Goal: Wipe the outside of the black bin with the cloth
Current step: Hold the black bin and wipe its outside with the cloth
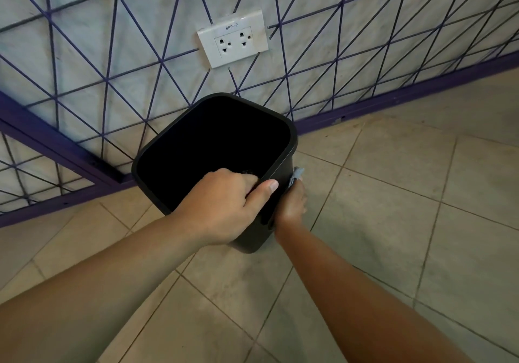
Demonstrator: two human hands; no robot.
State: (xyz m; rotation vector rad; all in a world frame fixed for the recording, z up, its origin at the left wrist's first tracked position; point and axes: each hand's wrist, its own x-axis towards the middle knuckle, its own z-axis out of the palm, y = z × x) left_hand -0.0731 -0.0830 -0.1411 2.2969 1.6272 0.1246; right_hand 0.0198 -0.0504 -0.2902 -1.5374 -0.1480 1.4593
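Note:
The black bin (283, 163) stands on the tiled floor near the wall, its open top facing me and its inside dark. My left hand (224, 208) grips the near rim, fingers inside and thumb on the outside. My right hand (293, 204) presses a light blue cloth (297, 174) against the bin's right outer side; only a corner of the cloth shows above the fingers. The lower part of the bin is hidden behind my hands.
A white double wall socket (234, 39) sits on the pale wall with purple diagonal lines, just above the bin. A purple skirting (393, 101) runs along the wall's base. Beige floor tiles (393, 208) spread to the right and toward me.

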